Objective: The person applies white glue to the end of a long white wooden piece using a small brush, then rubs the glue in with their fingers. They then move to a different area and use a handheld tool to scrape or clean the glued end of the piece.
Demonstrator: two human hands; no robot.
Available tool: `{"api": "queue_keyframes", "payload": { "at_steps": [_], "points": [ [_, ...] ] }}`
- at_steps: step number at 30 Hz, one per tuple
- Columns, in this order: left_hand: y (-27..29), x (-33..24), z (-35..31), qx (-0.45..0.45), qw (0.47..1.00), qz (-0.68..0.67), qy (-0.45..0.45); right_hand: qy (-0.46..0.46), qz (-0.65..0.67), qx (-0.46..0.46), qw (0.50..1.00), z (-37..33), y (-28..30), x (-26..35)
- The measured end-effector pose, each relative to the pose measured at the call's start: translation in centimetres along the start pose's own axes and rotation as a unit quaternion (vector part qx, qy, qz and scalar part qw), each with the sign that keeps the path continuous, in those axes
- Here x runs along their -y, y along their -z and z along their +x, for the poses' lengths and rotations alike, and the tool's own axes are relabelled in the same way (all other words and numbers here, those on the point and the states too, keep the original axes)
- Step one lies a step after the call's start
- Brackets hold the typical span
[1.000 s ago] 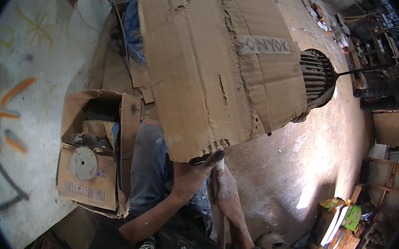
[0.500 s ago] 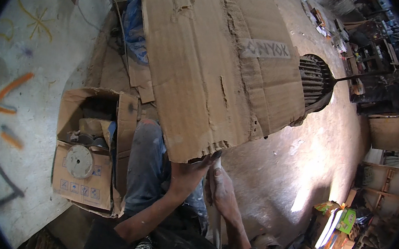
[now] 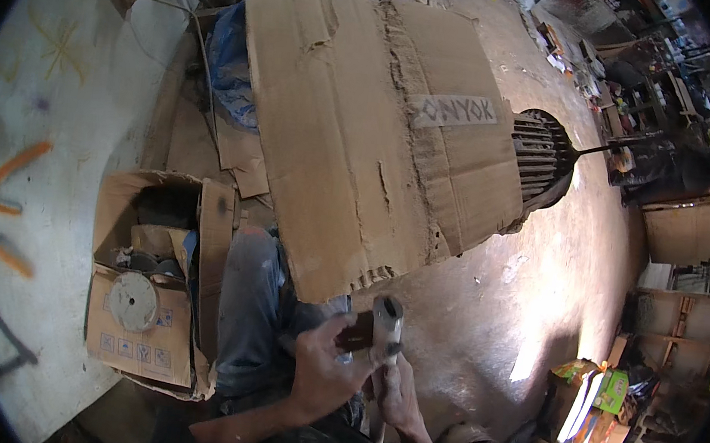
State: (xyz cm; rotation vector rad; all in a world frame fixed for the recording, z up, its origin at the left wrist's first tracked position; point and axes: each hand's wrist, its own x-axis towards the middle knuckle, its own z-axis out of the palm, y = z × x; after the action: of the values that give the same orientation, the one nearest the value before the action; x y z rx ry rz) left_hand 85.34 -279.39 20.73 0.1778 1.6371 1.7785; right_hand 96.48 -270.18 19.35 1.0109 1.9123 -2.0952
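Observation:
A pale metal tube [image 3: 388, 322] stands upright in front of me, its open end tilted up just below the cardboard's near edge. My right hand [image 3: 398, 392] is closed around the tube lower down. On the left, my left hand [image 3: 324, 365] pinches a small flat brown piece [image 3: 354, 332] between thumb and fingers, against or right beside the tube. What that piece is made of I cannot make out. Beyond both hands lies a large worn cardboard sheet [image 3: 328, 149] with a strip of tape, covering part of a dark ribbed metal housing [image 3: 542, 155].
At my left stands an open cardboard box [image 3: 210, 267] with a grey round disc [image 3: 134, 302] at its front. A pale painted board [image 3: 53, 216] runs along the left. Blue plastic sheeting [image 3: 232, 70] lies behind the cardboard. Packages [image 3: 591, 402] are stacked at the right.
My left hand has come out from under the cardboard's near edge, and the brown piece in it now shows. The tube's open end has come into sight. The whole view has shifted slightly.

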Motion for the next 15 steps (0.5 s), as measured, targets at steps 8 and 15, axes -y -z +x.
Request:
{"api": "queue_keyframes", "payload": {
  "at_steps": [8,15],
  "points": [
    [1.8,1.8,-1.8,0.168,0.959,-0.226,0.008,0.127,-0.236,-0.14,0.953,-3.8,-0.4,2.5],
    [3.6,3.9,-2.7,0.227,0.89,-0.374,0.127,0.175,-0.294,-0.183,0.922,-5.4,-1.2,5.8]
  ]
}}
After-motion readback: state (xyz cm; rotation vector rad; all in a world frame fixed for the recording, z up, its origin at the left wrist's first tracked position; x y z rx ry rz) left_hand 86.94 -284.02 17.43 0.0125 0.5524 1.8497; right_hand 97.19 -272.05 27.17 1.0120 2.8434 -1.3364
